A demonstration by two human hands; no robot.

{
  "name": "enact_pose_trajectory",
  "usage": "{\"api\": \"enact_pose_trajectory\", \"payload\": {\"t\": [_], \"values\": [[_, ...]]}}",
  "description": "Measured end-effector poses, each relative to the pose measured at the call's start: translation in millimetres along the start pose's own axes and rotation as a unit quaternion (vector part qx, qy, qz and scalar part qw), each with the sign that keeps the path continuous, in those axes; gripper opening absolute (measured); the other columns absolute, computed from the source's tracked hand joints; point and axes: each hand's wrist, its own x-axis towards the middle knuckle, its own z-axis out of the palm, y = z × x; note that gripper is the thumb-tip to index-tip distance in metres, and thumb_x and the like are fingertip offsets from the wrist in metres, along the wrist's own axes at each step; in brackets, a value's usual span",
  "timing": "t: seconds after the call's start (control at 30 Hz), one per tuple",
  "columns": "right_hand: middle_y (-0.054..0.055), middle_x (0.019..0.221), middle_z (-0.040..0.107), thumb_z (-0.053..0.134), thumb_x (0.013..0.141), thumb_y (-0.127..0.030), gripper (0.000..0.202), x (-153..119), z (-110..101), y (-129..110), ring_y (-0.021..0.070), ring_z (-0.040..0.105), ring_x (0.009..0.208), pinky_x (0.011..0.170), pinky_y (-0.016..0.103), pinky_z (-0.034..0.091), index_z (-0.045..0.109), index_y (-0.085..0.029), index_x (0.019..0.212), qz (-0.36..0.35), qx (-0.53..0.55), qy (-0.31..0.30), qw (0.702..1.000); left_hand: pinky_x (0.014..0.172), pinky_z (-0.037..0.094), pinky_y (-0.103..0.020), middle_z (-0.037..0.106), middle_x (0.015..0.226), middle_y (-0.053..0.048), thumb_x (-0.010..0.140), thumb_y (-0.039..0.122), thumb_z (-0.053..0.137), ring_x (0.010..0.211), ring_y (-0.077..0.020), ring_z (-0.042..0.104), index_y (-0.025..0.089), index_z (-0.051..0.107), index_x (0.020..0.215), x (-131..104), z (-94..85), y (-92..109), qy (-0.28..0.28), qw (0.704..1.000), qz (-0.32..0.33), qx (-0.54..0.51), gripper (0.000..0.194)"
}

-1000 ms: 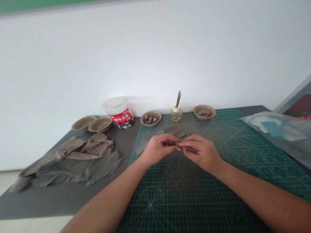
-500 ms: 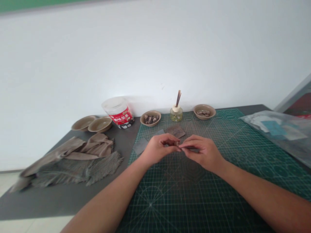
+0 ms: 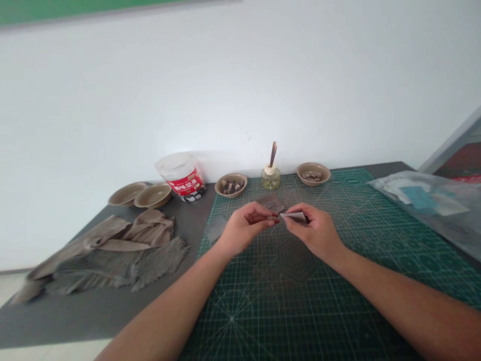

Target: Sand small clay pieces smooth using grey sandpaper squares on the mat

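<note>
Above the green cutting mat (image 3: pixel 300 311), my left hand (image 3: pixel 246 225) is closed in a pinch; what its fingertips hold is small, brownish and mostly hidden. Just to its right, my right hand (image 3: pixel 317 230) grips a folded grey sheet (image 3: pixel 296 216) that looks like sandpaper, between thumb and fingers. The sheet's pointed edge faces the left fingertips, close to them. Behind my hands lies a brownish square sheet (image 3: pixel 272 203) on the mat. A grey square sheet (image 3: pixel 215 228) lies left of my left hand.
At the back stand a bowl of rough brown lumps (image 3: pixel 232 193), a reed diffuser (image 3: pixel 270 179) and a bowl of flat brown pieces (image 3: pixel 313 183). Leftward are a red-labelled plastic jar (image 3: pixel 184 181), two bowls (image 3: pixel 152 203) and crumpled cloths (image 3: pixel 112 250). A plastic bag (image 3: pixel 421 200) lies right.
My fingertips have drawn slightly apart. The folded sheet in my right hand has tilted, so more of its grey face shows. The view has shifted slightly.
</note>
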Motion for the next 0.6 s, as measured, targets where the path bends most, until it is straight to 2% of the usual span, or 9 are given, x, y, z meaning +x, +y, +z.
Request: {"api": "enact_pose_trajectory", "payload": {"t": [0.17,0.37,0.5,0.6], "values": [[0.001,0.086,0.075,0.07,0.084,-0.02,0.009,-3.5,3.2,-2.9,0.0173,0.069,0.076,0.07,0.027,0.052,0.074,-0.023,0.091,-0.079,-0.039,-0.023,0.996,0.079,0.058,-0.031,0.076,0.095,-0.007,0.069,0.014,0.085,0.084,-0.0168,0.072,0.013,0.062,0.074,-1.5,0.4,-3.2,-0.007,0.999,0.023,0.047,0.023],[0.002,0.087,0.074,0.069,0.086,-0.016,0.013,-3.6,3.7,-1.4,0.0177,0.069,0.078,0.072,0.029,0.053,0.074,-0.024,0.095,-0.139,-0.079,-0.021,0.987,0.081,0.059,-0.031,0.076,0.096,-0.008,0.072,0.017,0.083,0.087,-0.0174,0.073,0.013,0.068,0.081,-2.1,-0.4,-2.9,-0.025,0.998,0.022,0.059,0.018],[0.003,0.091,0.075,0.069,0.086,-0.014,0.015,-3.0,4.9,-0.2,0.0178,0.07,0.082,0.074,0.029,0.054,0.074,-0.024,0.094,-0.163,-0.091,-0.038,0.982,0.076,0.059,-0.031,0.076,0.085,-0.006,0.072,0.022,0.085,0.078,-0.0174,0.073,0.014,0.071,0.095,-2.7,-1.8,-1.7,-0.01,0.993,0.005,0.121,0.027],[0.003,0.091,0.075,0.069,0.086,-0.014,0.015,-3.0,5.9,1.2,0.0176,0.07,0.082,0.075,0.029,0.055,0.075,-0.024,0.095,-0.157,-0.092,-0.045,0.982,0.079,0.06,-0.031,0.077,0.092,-0.007,0.074,0.023,0.084,0.083,-0.0184,0.073,0.015,0.076,0.098,-2.1,-3.5,-1.8,-0.016,0.985,0.017,0.169,0.027]]}}
